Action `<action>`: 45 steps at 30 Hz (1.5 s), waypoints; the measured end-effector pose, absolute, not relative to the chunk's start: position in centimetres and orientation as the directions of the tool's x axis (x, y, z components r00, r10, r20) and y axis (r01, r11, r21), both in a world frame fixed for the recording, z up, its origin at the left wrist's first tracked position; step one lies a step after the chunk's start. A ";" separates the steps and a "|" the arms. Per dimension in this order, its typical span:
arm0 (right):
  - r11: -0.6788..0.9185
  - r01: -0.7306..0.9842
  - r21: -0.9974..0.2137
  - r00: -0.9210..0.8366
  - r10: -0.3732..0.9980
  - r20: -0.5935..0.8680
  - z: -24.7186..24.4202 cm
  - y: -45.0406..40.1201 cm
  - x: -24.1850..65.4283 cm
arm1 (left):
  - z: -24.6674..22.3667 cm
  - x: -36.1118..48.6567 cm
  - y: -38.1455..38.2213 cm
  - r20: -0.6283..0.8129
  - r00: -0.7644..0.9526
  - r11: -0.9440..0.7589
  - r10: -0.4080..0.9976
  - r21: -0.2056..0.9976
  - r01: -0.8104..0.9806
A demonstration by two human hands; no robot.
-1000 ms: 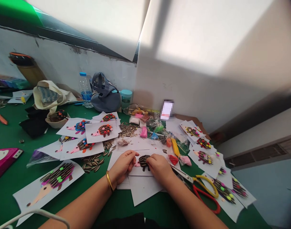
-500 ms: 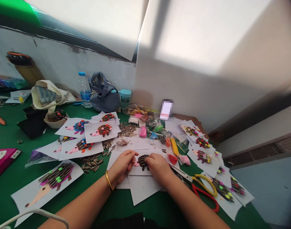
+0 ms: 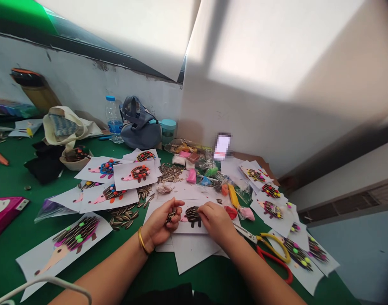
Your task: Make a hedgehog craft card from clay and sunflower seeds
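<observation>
A hedgehog figure (image 3: 192, 215) with a pink snout and a back of dark striped seeds lies on a white card between my hands. My left hand (image 3: 164, 221), with a gold bangle at the wrist, is cupped palm up with sunflower seeds (image 3: 171, 215) in its curled fingers, just left of the figure. At the figure's right edge, the fingertips of my right hand (image 3: 215, 220) are pinched together; anything between them is too small to make out. More white paper (image 3: 192, 252) lies beneath the card.
Scissors (image 3: 272, 248) with yellow and red handles lie beside my right forearm. Loose seeds (image 3: 122, 217) and a large hedgehog card (image 3: 67, 241) are on the left. Coloured clay packets (image 3: 234, 197), more cards (image 3: 270, 209), a bottle (image 3: 114, 120) and a blue bag (image 3: 139, 127) stand or lie around.
My left hand has turned and opened slightly, showing the seeds in it. My right hand has shifted a little right, off the figure's back, uncovering more of it.
</observation>
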State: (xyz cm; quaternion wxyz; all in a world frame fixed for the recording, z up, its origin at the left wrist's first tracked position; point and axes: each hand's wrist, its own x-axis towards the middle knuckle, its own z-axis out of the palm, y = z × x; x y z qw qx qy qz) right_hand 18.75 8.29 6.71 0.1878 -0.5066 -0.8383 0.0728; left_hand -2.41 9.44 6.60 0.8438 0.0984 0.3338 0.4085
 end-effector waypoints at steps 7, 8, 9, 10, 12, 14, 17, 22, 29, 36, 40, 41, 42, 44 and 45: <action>0.521 0.745 -0.417 -0.387 0.847 0.366 9.9 7.4 16.5 | 7.0 -2.4 9.2 -0.456 0.522 0.652 0.721 0.192 -0.734; 0.528 0.740 -0.416 -0.396 0.843 0.365 10.2 7.4 16.1 | 7.0 -2.4 9.1 -0.442 0.517 0.641 0.733 0.194 -0.743; 0.535 0.739 -0.410 -0.409 0.839 0.358 10.3 7.5 15.7 | 7.1 -2.3 9.0 -0.429 0.515 0.633 0.742 0.198 -0.748; 0.539 0.742 -0.399 -0.423 0.838 0.345 10.4 7.6 15.4 | 7.1 -2.3 9.0 -0.421 0.516 0.632 0.746 0.205 -0.747; 0.535 0.758 -0.372 -0.438 0.841 0.317 10.2 7.9 14.9 | 7.2 -2.3 8.9 -0.414 0.513 0.631 0.752 0.227 -0.742; 0.513 0.786 -0.345 -0.429 0.854 0.294 9.8 8.2 14.7 | 7.2 -2.3 8.8 -0.409 0.511 0.631 0.756 0.251 -0.734; 0.486 0.806 -0.338 -0.411 0.870 0.272 9.4 8.5 14.7 | 7.3 -2.3 8.8 -0.403 0.517 0.640 0.755 0.282 -0.715; 0.492 0.762 -0.421 -0.395 0.869 0.299 9.6 8.5 15.5 | 7.6 -2.3 8.7 -0.399 0.545 0.666 0.738 0.300 -0.683; 0.393 0.779 -0.488 -0.300 0.918 0.260 7.9 8.5 18.9 | 7.0 -2.2 9.1 -0.512 0.364 0.587 0.778 0.387 -0.712; 0.337 0.814 -0.474 -0.306 0.941 0.142 6.2 7.3 19.6 | 6.4 -2.0 9.5 -0.525 0.327 0.578 0.786 0.437 -0.689; 0.358 0.838 -0.412 -0.325 0.934 0.150 5.8 7.2 19.1 | 6.5 -1.9 9.5 -0.530 0.317 0.579 0.787 0.456 -0.676; 0.366 0.845 -0.390 -0.333 0.931 0.151 5.7 7.3 19.0 | 6.5 -1.9 9.5 -0.528 0.316 0.578 0.788 0.460 -0.674; 0.375 0.851 -0.367 -0.343 0.927 0.152 5.6 7.3 18.9 | 6.5 -1.9 9.5 -0.526 0.317 0.578 0.790 0.465 -0.670; 0.397 0.859 -0.324 -0.367 0.918 0.153 5.5 7.5 18.8 | 6.4 -1.9 9.5 -0.524 0.315 0.578 0.791 0.472 -0.666; 0.408 0.860 -0.306 -0.378 0.913 0.153 5.5 7.5 18.8 | 6.3 -1.9 9.5 -0.524 0.313 0.576 0.793 0.474 -0.666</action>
